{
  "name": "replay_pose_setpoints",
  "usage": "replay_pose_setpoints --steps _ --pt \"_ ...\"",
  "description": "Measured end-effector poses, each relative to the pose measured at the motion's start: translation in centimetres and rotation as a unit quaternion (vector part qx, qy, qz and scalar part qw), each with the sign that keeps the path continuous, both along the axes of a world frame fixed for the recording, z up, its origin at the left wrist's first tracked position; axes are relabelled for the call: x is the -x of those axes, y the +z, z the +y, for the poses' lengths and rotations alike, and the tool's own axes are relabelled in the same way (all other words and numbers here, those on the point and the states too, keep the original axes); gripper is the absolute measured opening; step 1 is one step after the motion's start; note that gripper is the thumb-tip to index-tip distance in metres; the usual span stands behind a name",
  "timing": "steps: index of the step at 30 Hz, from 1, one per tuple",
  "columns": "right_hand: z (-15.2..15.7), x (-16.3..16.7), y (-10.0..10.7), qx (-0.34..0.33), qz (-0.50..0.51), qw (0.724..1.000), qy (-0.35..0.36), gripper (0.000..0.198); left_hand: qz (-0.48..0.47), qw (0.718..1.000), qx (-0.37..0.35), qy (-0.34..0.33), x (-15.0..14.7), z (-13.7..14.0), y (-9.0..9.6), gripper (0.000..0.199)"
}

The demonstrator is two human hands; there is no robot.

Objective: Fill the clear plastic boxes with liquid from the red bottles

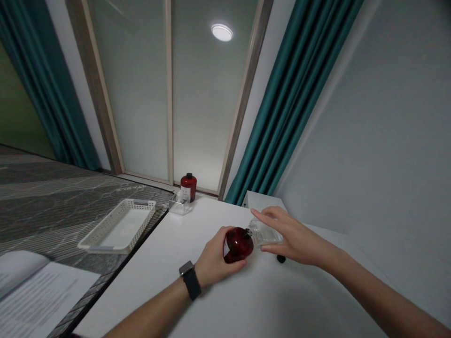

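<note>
A glossy dark red bottle is wrapped in my left hand, tipped so that its neck points to the right. My right hand grips a clear bottle from the far and near sides. The two bottle mouths meet between my hands; whether any liquid passes is too small to tell. On the white table just below my right hand lies a small black cap. A dark watch is on my left wrist.
At the table's far edge stand a capped red bottle and a clear box with something whitish inside. Left of the white table, a white perforated basket and an open book lie on a grey patterned surface. A white cabinet stands behind.
</note>
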State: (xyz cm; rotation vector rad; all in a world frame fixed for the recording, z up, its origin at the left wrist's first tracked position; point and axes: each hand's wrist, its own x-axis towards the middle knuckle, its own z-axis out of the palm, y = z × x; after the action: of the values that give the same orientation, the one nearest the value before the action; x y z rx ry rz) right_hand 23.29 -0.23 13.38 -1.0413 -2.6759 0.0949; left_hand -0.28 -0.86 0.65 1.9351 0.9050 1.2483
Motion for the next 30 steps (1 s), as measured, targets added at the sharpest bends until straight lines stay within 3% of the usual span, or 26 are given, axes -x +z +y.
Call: replay_pose_setpoints --steps 30 --pt "-0.14 -0.14 -0.11 -0.029 -0.034 0.999 0.002 0.09 -0.019 0.999 0.02 -0.034 -0.06 0.12 -0.26 0.069"
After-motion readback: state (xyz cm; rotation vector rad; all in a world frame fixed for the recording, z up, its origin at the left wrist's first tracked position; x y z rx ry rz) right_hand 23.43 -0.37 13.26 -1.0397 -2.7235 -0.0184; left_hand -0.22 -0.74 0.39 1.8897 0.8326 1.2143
